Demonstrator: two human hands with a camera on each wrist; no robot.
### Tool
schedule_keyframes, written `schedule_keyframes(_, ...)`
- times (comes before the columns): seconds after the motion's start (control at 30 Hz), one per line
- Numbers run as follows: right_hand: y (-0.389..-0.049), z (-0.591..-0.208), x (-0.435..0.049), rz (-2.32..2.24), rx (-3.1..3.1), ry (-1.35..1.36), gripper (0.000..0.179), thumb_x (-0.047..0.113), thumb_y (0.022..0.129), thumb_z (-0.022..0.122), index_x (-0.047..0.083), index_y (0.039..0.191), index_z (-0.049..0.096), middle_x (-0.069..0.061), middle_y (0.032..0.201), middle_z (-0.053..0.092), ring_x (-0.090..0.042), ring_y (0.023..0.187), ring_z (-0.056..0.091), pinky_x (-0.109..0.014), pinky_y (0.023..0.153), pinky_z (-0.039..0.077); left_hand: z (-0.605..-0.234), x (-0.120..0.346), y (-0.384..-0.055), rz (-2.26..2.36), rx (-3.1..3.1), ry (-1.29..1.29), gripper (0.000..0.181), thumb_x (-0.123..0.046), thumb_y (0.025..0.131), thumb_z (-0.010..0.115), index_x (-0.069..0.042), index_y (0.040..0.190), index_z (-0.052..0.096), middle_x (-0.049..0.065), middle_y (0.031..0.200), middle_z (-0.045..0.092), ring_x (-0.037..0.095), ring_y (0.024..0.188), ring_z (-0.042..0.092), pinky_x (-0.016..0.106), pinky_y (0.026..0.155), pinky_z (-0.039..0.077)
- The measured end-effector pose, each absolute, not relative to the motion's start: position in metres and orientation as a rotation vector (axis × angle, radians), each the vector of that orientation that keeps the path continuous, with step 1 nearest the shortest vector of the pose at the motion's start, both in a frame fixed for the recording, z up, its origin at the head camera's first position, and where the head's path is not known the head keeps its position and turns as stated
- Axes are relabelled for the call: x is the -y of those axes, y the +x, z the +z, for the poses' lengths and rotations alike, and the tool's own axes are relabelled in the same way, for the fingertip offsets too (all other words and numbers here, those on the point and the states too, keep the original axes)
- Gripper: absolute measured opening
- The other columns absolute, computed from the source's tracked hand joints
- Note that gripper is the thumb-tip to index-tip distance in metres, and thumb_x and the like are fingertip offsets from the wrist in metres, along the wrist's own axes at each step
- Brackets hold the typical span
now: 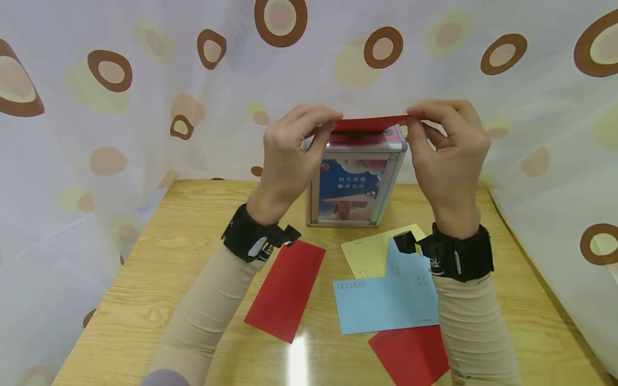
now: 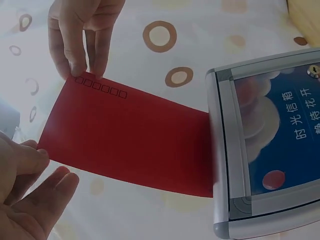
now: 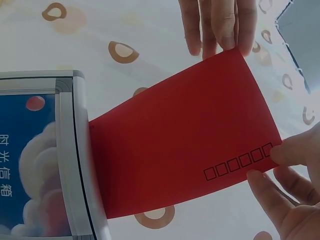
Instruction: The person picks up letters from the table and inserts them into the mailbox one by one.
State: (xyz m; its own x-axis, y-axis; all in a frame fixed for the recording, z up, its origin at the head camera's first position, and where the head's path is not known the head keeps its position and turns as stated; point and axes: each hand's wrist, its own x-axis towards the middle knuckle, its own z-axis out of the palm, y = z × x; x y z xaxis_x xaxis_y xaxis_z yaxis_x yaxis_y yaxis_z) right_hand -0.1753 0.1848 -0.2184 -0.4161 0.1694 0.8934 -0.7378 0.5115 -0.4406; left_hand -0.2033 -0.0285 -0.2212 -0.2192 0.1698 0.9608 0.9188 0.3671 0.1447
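Note:
A red envelope [image 2: 130, 135] is stretched between both hands above the letter box [image 1: 314, 187]. My left hand [image 1: 296, 150] pinches one upper corner between thumb and fingers. At the opposite upper corner, beside a row of printed squares, my right hand [image 1: 449, 150] pinches the paper. The envelope's lower edge meets the box top at the dark slot [image 1: 354, 135]; the rim hides it in both wrist views, so how deep it sits I cannot tell. A silver frame edges the box, and its blue front carries white characters and a small lock [image 1: 370, 194].
On the wooden table [image 1: 145, 268] lies another red envelope [image 1: 287, 289] left of centre. To the right, a yellow envelope [image 1: 359, 254], blue envelopes [image 1: 381, 305] and a further red envelope [image 1: 410, 351] overlap. Patterned white cloth [image 1: 309, 69] hangs behind the box and at both sides.

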Motion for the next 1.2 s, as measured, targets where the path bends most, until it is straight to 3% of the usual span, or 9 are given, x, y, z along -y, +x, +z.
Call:
schedule_keyframes(0.3, -0.177, -0.218, -0.189, 1.030, 1.691, 0.498, 0.013, 0.006, 0.090, 0.065, -0.002, 0.095, 0.074, -0.010, 0.092, 0.068, -0.016, 0.088, 0.065, -0.022, 0.078, 0.057, -0.224, 0.025, -0.202, -0.897, 1.580, -0.972, 0.015, -0.002, 0.086, 0.072, 0.001, 0.100, 0.073, 0.016, 0.094, 0.066, 0.016, 0.082, 0.063, 0.027, 0.064, 0.058)
schedule_keyframes(0.5, -0.175, -0.223, -0.192, 1.009, 1.698, 0.495, 0.014, 0.006, 0.091, 0.064, -0.001, 0.096, 0.074, -0.013, 0.093, 0.069, -0.016, 0.089, 0.064, -0.022, 0.079, 0.057, -0.229, 0.025, -0.199, -0.861, 1.599, -0.998, 0.018, -0.005, 0.085, 0.073, 0.002, 0.102, 0.073, 0.017, 0.095, 0.066, 0.019, 0.090, 0.063, 0.028, 0.075, 0.058)
schedule_keyframes(0.83, -0.176, -0.224, -0.194, 0.998, 1.691, 0.512, 0.014, 0.005, 0.091, 0.063, -0.002, 0.094, 0.074, -0.010, 0.096, 0.072, -0.017, 0.090, 0.064, -0.022, 0.080, 0.057, -0.234, 0.023, -0.199, -0.845, 1.638, -1.029, 0.025, -0.005, 0.090, 0.067, 0.004, 0.114, 0.068, 0.020, 0.105, 0.061, 0.020, 0.088, 0.060, 0.027, 0.078, 0.056)
schedule_keyframes(1.2, -0.177, -0.228, -0.197, 0.971, 1.720, 0.499, 0.016, 0.007, 0.091, 0.061, 0.002, 0.097, 0.076, -0.006, 0.097, 0.072, -0.016, 0.089, 0.064, -0.020, 0.079, 0.056, -0.238, 0.019, -0.202, -0.833, 1.662, -1.020, 0.025, 0.002, 0.093, 0.059, 0.005, 0.116, 0.066, 0.022, 0.110, 0.057, 0.024, 0.095, 0.060, 0.028, 0.087, 0.053)
